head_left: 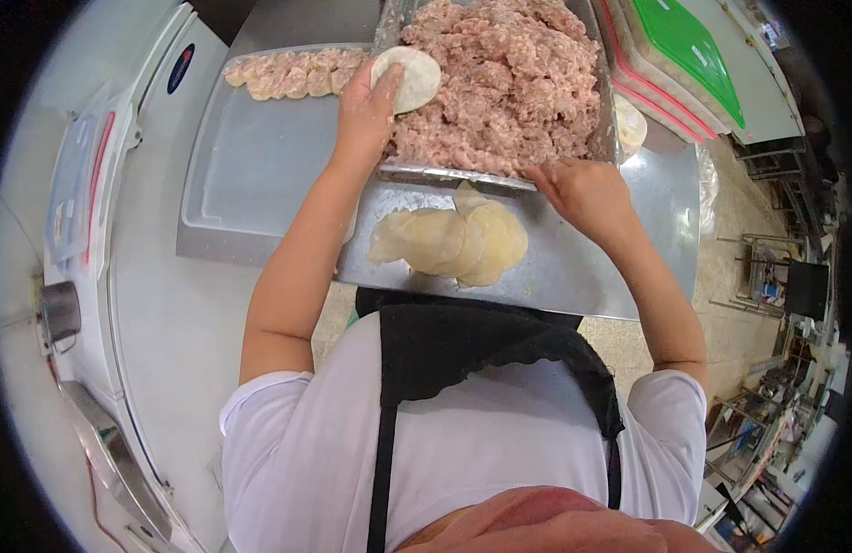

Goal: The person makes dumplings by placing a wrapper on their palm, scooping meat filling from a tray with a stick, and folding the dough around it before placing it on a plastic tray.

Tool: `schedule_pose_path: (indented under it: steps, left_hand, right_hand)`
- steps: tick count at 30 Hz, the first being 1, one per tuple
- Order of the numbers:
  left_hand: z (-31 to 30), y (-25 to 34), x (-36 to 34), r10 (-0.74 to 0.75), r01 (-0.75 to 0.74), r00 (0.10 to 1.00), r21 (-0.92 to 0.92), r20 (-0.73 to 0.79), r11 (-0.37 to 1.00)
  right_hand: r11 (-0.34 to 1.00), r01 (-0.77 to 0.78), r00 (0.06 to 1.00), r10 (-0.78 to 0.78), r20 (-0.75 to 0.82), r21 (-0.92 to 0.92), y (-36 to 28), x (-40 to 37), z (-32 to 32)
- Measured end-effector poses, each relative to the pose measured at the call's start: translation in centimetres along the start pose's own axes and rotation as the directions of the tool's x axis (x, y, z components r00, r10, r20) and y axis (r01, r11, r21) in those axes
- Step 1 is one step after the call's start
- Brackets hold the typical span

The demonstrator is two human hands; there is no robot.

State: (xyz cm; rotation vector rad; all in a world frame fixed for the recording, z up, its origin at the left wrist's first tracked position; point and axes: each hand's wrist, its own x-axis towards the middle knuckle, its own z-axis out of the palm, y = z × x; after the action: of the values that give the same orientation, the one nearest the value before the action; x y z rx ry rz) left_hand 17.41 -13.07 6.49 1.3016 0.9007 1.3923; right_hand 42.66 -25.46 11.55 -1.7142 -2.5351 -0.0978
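My left hand [369, 103] holds a round, pale dumpling wrapper [415, 81], with the thumb lying across its face. The wrapper is over the left edge of a metal tray [463, 175] heaped with pinkish minced meat [500, 83]. At the tray's near right corner is my right hand [581, 192], its fingers curled closed against the meat and rim. Whatever those fingers grip is hidden. Between my forearms, a loose fanned pile of wrappers [458, 235] lies on the steel table [592, 267].
Left of the meat, a translucent plastic tray [269, 166] carries a row of filled dumplings [297, 74] along its far side. Stacked containers with a green lid [693, 55] stand at the right, beside another pale round piece [629, 127]. A white freezer-like cabinet [159, 230] borders the left.
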Motion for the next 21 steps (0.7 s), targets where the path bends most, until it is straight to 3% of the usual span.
schedule_pose_path:
  steps: [1, 3, 7, 9, 10, 13, 15, 16, 17, 18, 19, 20, 21]
  left_hand:
    - [-0.1, 0.0, -0.1, 0.003, -0.003, 1.000, 0.005, -0.008, 1.000]
    - [-0.3, -0.1, 0.2, 0.035, -0.038, 0.999, -0.087, -0.040, 0.995]
    - [-0.3, -0.1, 0.4, 0.057, -0.080, 0.992, -0.214, -0.114, 0.973]
    - [-0.3, 0.3, 0.3, 0.023, -0.064, 0.993, -0.380, -0.113, 0.923]
    - [-0.4, 0.3, 0.2, 0.030, -0.072, 0.993, -0.377, -0.115, 0.923]
    - [-0.4, 0.2, 0.3, 0.035, -0.074, 0.993, -0.358, -0.115, 0.931]
    - [-0.4, 0.7, 0.0, 0.036, -0.059, 0.996, -0.328, -0.077, 0.943]
    - [-0.5, 0.6, 0.1, 0.005, -0.031, 0.996, -0.307, -0.085, 0.951]
    - [-0.3, 1.2, 0.0, 0.017, -0.043, 0.996, -0.310, -0.088, 0.950]
    - [0.0, 1.8, -0.2, -0.082, 0.045, 0.994, -0.408, -0.075, 0.912]
    - [0.4, 2.3, 0.1, -0.175, 0.127, 0.983, -0.500, -0.050, 0.857]
    - [1.3, 2.8, 0.4, -0.263, 0.190, 0.964, -0.593, -0.038, 0.782]
    - [2.3, 3.1, 0.6, -0.252, 0.185, 0.967, -0.594, -0.030, 0.783]
  right_hand:
    - [1.000, 0.009, 1.000, -0.009, -0.003, 0.003, 0.2, -0.2, 0.2]
    - [0.969, -0.011, 0.999, 0.019, -0.028, 0.246, 1.1, -0.1, 0.3]
    - [0.984, 0.054, 0.982, -0.022, -0.188, 0.169, 1.3, 2.9, -0.6]
    - [0.988, 0.123, 0.978, -0.136, -0.156, -0.095, 0.3, 4.6, -0.5]
    - [0.990, 0.083, 0.996, -0.084, -0.001, -0.115, -1.1, 4.7, 0.5]
    - [0.996, 0.070, 0.997, -0.069, 0.016, -0.053, -3.4, 3.5, -0.5]
    - [0.997, 0.081, 0.996, -0.081, 0.022, 0.003, -0.8, 2.9, 1.3]
    - [0.956, 0.008, 1.000, -0.014, 0.020, 0.294, 0.1, 2.4, 1.1]
    - [0.826, -0.061, 0.998, 0.050, 0.036, 0.560, 0.4, 2.1, 0.9]
    - [0.756, 0.043, 0.974, 0.113, -0.195, 0.653, 0.3, 1.6, 0.9]
    - [0.763, 0.055, 0.972, 0.107, -0.209, 0.644, 0.6, 1.6, 0.3]
    - [0.680, -0.110, 0.961, 0.260, -0.098, 0.725, 1.2, 1.6, -0.4]
    - [0.562, -0.272, 0.916, 0.401, 0.030, 0.781, 1.7, 1.6, -0.8]
